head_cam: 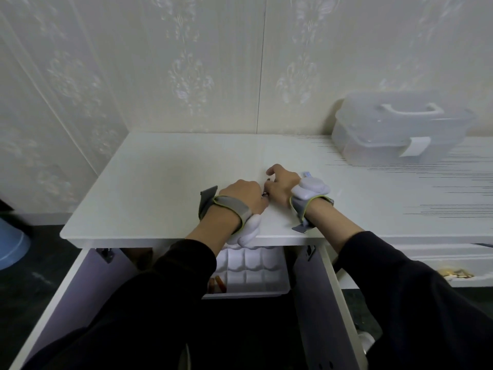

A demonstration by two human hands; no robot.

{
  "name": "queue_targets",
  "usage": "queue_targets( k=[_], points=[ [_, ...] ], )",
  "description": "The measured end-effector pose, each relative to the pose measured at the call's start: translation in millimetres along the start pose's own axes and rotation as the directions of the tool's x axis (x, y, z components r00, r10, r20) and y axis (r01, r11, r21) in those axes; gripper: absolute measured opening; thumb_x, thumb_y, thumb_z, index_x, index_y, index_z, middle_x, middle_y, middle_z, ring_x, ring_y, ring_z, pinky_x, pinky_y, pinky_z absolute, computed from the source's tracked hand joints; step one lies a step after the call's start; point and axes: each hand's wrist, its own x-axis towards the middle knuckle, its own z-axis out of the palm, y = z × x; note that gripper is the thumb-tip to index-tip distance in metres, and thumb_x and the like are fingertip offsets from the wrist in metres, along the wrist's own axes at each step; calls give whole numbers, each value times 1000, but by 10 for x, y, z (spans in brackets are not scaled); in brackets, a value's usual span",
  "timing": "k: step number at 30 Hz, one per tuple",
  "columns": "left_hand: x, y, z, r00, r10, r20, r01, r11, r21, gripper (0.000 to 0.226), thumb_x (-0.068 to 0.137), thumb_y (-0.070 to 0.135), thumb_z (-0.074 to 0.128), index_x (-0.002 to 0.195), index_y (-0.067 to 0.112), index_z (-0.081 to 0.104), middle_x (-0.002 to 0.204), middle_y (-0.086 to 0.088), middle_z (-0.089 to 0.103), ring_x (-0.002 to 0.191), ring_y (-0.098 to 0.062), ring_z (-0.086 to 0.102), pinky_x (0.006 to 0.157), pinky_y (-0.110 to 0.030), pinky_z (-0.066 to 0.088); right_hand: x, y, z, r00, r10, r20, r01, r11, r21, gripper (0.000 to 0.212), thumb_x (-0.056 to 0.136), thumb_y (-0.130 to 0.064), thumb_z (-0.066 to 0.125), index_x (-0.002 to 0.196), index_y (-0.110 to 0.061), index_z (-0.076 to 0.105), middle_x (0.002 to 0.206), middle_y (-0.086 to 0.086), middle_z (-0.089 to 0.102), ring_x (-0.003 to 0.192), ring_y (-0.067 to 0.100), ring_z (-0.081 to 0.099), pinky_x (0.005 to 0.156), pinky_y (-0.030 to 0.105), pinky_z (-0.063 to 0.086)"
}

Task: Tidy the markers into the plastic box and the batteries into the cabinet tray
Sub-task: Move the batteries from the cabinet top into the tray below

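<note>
Head view. Both hands rest on the white cabinet top point(165, 166), close together near its front edge. The left hand point(244, 196) is curled into a loose fist, knuckles up; a small ringed object shows at its fingers, but whether it is gripped cannot be told. The right hand point(281, 182) lies just beside it, fingers bent with the index finger raised; a small dark item sits at its fingertips, too small to identify, and a hold on it cannot be confirmed. Each wrist carries a grey strap with a white sensor unit.

The plastic box point(400, 129), translucent with a carry handle and a white latch, stands at the back right of the top with its lid on, well apart from the hands.

Below the top, both cabinet doors stand open. The cabinet tray point(256, 273), white and divided into compartments, sits inside. Orange-brown cylindrical items point(217, 284), probably batteries, lie in its front left compartment.
</note>
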Motion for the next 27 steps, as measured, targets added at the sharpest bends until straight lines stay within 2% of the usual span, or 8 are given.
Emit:
queue_targets(
  k=[2,4,8,14,19,22,25,27],
  points=[
    [-4,-33,-30,1000,22,15,-21,1000,-16,30,89,38,45,66,18,44,69,-1,50,71,-26,51,59,-28,35,-4,-18,1,999,8,34,-7,1000,-19,40,83,-39,42,121,-27,50,95,-5,60,83,22,55,72,30,40],
    [-26,-84,-69,999,33,17,-33,999,-6,22,89,36,48,89,14,52,87,-6,58,77,-26,51,63,-29,36,-12,-39,10,998,0,60,5,998,-69,36,82,-47,42,110,-26,52,101,1,64,83,23,56,65,29,36],
    [-101,-225,-171,999,6,43,-8,999,51,36,89,29,51,122,13,49,118,-12,59,100,-30,57,72,-31,40,-45,-144,31,994,-61,95,78,979,-188,47,86,-52,45,120,-20,50,119,6,57,94,26,55,77,32,37],
    [-239,-407,-288,995,-65,71,56,991,124,40,91,27,51,126,8,49,127,-15,57,110,-32,58,74,-30,40,-88,-335,36,975,-140,173,191,926,-325,42,95,-34,44,130,-11,45,132,15,45,109,36,58,93,35,41],
    [-390,-504,-388,992,-83,95,68,986,151,38,92,26,50,124,5,54,126,-17,59,110,-33,58,77,-30,41,-90,-380,4,963,-156,220,231,898,-376,37,92,-29,46,127,-15,45,128,13,46,94,35,57,80,30,37],
    [-510,-615,-417,990,-100,96,85,985,152,39,93,25,49,126,5,52,127,-17,58,111,-33,58,77,-30,41,-74,-401,36,962,-151,225,233,887,-398,31,93,-15,42,123,-13,45,127,14,48,91,30,50,81,31,36],
    [-612,-741,-424,988,-123,98,107,983,148,39,93,25,49,127,5,49,127,-17,57,110,-33,58,77,-31,41,-135,-430,84,959,-178,220,242,918,-315,33,92,-5,39,123,-7,50,125,17,53,102,31,53,92,33,40],
    [-634,-787,-437,986,-132,100,117,983,144,39,93,25,49,127,5,49,127,-18,57,111,-34,57,78,-31,41,-224,-451,71,971,-162,178,186,974,-131,33,89,1,40,114,-9,58,108,10,59,97,27,57,85,29,44]
  ],
)
